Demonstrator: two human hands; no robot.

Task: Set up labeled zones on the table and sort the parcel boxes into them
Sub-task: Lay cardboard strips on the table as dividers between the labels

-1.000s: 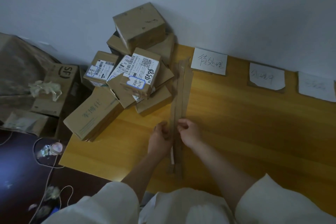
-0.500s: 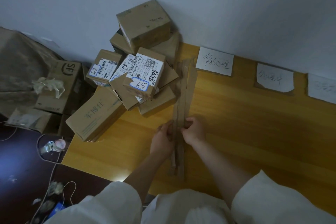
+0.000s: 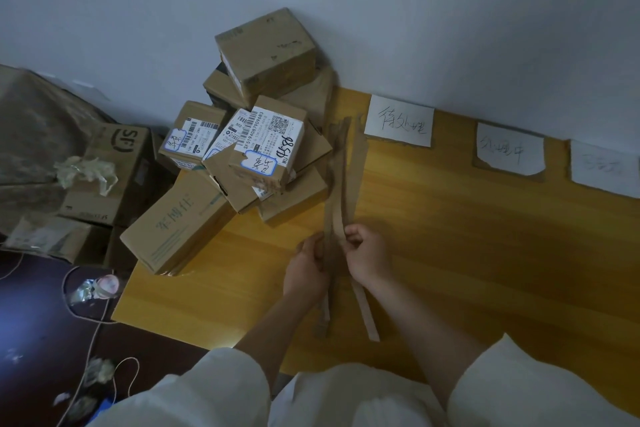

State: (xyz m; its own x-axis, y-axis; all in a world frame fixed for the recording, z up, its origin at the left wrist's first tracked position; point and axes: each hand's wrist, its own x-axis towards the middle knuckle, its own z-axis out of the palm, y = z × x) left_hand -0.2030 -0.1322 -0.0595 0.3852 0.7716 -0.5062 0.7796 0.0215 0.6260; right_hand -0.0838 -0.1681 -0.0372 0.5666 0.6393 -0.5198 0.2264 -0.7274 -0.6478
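Lying lengthwise on the tabletop [image 3: 485, 253], long brown cardboard strips [image 3: 341, 177] pass between both hands, left hand [image 3: 306, 269] and right hand [image 3: 369, 253] pinching them at mid-length.

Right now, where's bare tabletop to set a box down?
Free: the wooden table right of the cardboard strips, in front of the three paper labels. A smaller patch lies between the long box and the left hand. Crowded: the far-left corner, piled with parcel boxes.
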